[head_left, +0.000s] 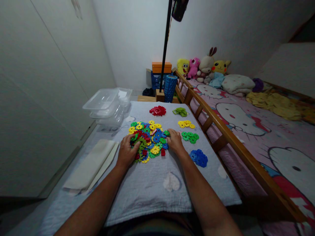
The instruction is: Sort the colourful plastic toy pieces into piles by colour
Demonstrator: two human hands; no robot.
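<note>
A mixed pile of plastic snap discs (pixel 155 149) in yellow, blue, green and red lies mid-table. At its left edge, my left hand (pixel 126 152) curls with thumb and fingers around a green disc (pixel 134 137); light green lattice pieces (pixel 140 149) lie beside its thumb. My right hand (pixel 175 141) is at the pile's right edge, its fingertips closed on another green disc (pixel 167 133). Separate groups lie behind and to the right: red pieces (pixel 157 110), light green pieces (pixel 180 112), yellow discs (pixel 186 124), green discs (pixel 190 137) and blue discs (pixel 199 158).
Clear plastic containers (pixel 102 100) are stacked at the back left, with a folded cream cloth (pixel 92 164) nearer me. A wooden bed rail (pixel 219 131) runs along the table's right side. A black pole (pixel 164 49) rises behind the table beside a blue roller (pixel 170 88).
</note>
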